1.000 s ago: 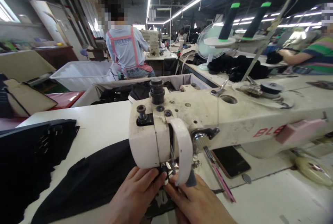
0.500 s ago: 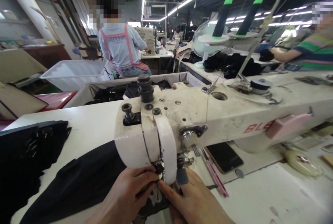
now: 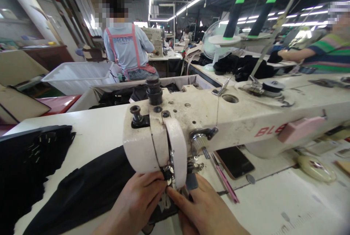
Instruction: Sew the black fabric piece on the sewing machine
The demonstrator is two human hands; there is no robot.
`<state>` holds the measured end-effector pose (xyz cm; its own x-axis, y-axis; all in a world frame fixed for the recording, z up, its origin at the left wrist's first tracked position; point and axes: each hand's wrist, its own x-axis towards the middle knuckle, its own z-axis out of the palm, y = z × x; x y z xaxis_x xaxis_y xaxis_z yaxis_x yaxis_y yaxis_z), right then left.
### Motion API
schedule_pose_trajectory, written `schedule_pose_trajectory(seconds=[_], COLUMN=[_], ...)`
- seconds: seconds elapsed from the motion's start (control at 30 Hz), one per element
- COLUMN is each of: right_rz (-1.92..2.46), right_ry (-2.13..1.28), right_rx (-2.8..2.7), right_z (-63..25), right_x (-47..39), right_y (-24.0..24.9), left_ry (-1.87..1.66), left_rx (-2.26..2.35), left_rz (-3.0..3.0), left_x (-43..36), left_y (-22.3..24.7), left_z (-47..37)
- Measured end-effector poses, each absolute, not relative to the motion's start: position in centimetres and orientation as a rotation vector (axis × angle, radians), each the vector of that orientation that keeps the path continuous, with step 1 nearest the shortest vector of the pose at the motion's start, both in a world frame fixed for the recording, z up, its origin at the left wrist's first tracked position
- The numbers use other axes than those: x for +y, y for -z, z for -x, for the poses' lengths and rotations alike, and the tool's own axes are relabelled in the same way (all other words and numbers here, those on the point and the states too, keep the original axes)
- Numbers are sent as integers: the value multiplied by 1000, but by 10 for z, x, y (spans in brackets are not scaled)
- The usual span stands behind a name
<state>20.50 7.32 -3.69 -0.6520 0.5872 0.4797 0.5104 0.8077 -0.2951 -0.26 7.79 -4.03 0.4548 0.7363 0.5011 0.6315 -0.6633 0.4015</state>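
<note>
A worn white sewing machine (image 3: 207, 122) stretches across the table from the middle to the right. Black fabric (image 3: 90, 191) lies under its head and spreads leftward. My left hand (image 3: 136, 202) presses on the fabric just left of the needle, fingertips close to the presser foot. My right hand (image 3: 205, 209) rests on the fabric just right of the needle, index finger pointing at it. The needle area is mostly hidden by the machine head and my fingers.
A stack of black cut pieces (image 3: 24, 162) sits at the table's left. A phone (image 3: 233, 162), a pink tool (image 3: 225, 182) and a coin lie under the machine arm. A white bin (image 3: 79, 76) and a fabric-lined trough (image 3: 175, 83) stand behind; two people work beyond.
The view shifted a little, so the machine head sits further left in frame. Both hands stay at the needle with small finger adjustments on the fabric.
</note>
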Motion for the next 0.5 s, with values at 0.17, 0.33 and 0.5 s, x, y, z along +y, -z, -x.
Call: schedule_pose_trajectory(seconds=[0.17,0.33,0.5], right_rz=[809,885,958], right_ry=[-296,-428,-452], right_rx=[-2410,-2428,-2519], right_z=[-208,-208,-208], right_x=[73,74,79], right_y=[33,30,23], left_ry=[-987,-1010,-1000], left_rx=[1239,1235,1247], left_rz=[-2548,-2545,-2545], left_x=[77,76,78], left_y=[35,33,34], left_z=[2,0,-3])
